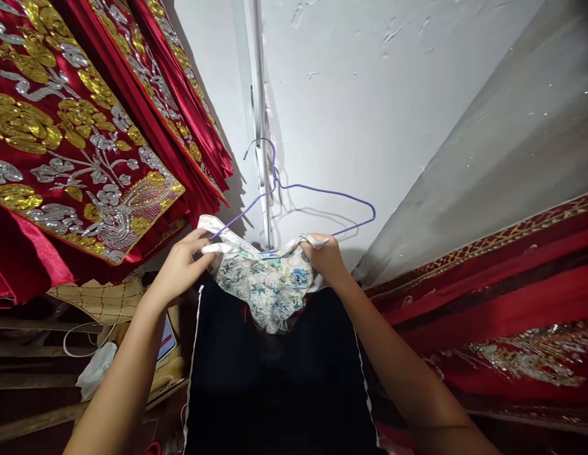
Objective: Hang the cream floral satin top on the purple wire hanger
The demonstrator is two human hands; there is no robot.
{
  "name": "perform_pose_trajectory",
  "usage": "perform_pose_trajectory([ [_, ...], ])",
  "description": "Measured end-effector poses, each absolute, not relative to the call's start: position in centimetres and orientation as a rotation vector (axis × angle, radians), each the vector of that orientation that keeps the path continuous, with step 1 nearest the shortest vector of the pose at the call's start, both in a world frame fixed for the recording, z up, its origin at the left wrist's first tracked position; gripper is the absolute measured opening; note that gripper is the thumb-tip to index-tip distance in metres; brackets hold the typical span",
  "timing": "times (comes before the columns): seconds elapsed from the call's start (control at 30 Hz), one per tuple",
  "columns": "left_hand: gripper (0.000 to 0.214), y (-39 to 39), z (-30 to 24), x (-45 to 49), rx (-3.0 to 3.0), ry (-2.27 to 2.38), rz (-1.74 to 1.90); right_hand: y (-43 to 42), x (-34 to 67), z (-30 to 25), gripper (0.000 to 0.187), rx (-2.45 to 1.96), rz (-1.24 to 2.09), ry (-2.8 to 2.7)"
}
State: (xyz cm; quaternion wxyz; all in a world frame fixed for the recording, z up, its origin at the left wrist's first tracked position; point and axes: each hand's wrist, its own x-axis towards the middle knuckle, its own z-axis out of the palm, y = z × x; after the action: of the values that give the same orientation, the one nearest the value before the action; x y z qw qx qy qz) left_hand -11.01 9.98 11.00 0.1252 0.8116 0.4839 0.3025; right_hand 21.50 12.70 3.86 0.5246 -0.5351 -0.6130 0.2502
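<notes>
A purple wire hanger (317, 191) hangs by its hook on a white wall pipe (261, 126). A floral white and blue garment (268, 284) is draped at the hanger's lower edge, with dark black cloth (275, 379) hanging below it. My left hand (182, 265) pinches the garment's left edge near the hanger's left arm. On the garment's right side, my right hand (324, 256) has its fingers closed over the top edge. Both arms reach up from below.
Red embroidered fabrics (76, 139) with gold and silver sequins hang at the left. More red and gold cloth (502, 297) lies at the right, under a grey panel (502, 145). Wooden shelves, a white cable and a white bag (95, 373) sit at lower left.
</notes>
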Motion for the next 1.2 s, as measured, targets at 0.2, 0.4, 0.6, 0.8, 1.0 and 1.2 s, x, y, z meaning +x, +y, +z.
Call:
perform_pose_trajectory([
  [0.2, 0.027, 11.4, 11.0, -8.6, 2.330, 1.456, 1.079, 10.5, 19.9, 4.7, 0.022, -1.166, 0.813, -1.556],
  [0.4, 0.031, 12.9, 10.8, -9.1, 2.425, 1.448, 1.156, 9.0, 21.9, 6.7, 0.075, -1.182, 0.597, -1.213],
  [0.6, 0.030, 12.8, 11.5, -9.4, 2.519, 1.429, 1.144, 10.1, 28.1, 8.3, 0.078, -1.366, 0.576, -1.164],
  [0.8, 0.028, 13.2, 11.2, -8.6, 2.498, 1.465, 1.275, 10.2, 29.9, 10.7, 0.052, -1.481, 0.622, -1.148],
  [1.0, 0.030, 13.3, 11.1, -9.5, 2.395, 1.583, 1.315, 10.0, 30.8, 10.5, 0.034, -1.387, 0.782, -1.166],
  [1.2, 0.032, 13.7, 10.9, -10.1, 2.178, 1.567, 1.309, 11.5, 30.2, 8.1, 0.042, -1.233, 0.838, -1.199],
])
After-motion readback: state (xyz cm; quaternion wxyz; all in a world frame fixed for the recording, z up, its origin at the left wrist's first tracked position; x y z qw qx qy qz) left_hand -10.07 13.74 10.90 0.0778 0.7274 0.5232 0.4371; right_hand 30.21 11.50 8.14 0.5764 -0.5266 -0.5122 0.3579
